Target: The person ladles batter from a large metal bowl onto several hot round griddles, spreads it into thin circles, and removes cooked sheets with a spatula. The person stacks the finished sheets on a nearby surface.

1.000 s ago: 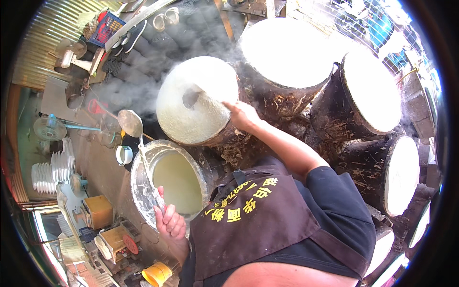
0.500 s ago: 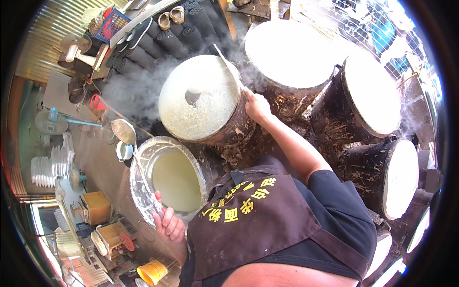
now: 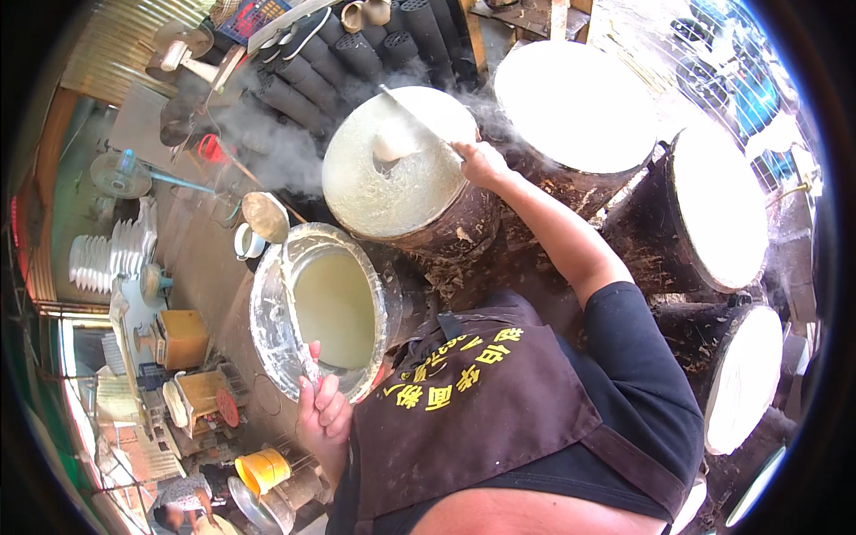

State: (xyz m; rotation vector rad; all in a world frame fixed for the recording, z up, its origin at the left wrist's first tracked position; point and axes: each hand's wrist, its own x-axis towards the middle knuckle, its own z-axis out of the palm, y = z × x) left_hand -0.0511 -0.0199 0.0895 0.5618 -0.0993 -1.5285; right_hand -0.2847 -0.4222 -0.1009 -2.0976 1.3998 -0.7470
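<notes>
My left hand (image 3: 323, 406) is closed on the handle of a long ladle (image 3: 265, 217). Its rounded bowl, coated in pale paste, hangs beyond the rim of a wide bucket (image 3: 385, 283), which holds creamy pale liquid. My right hand (image 3: 481, 165) grips one end of a thin flat stick (image 3: 412, 116) at the right edge of a steaming drum (image 3: 477, 218). The stick slants over the drum's round top, which bears a pale, wet-looking layer (image 3: 383, 205). A whitish bulge shows beside a small dark gap near the middle; steam partly blurs it.
Several more dark drums with bright white tops, such as the far one (image 3: 575, 98), stand to the right. Black perforated cylinders (image 3: 357, 58) with shoes on them line the back. A standing fan (image 3: 120, 174) and a yellow bucket (image 3: 262, 470) are at left; a person (image 3: 183, 495) shows at lower left.
My right hand has moved slightly with the stick, now slanting farther over the drum's top. A whitish bulge partly covers the gap. The ladle has risen toward the drum; the view has shifted.
</notes>
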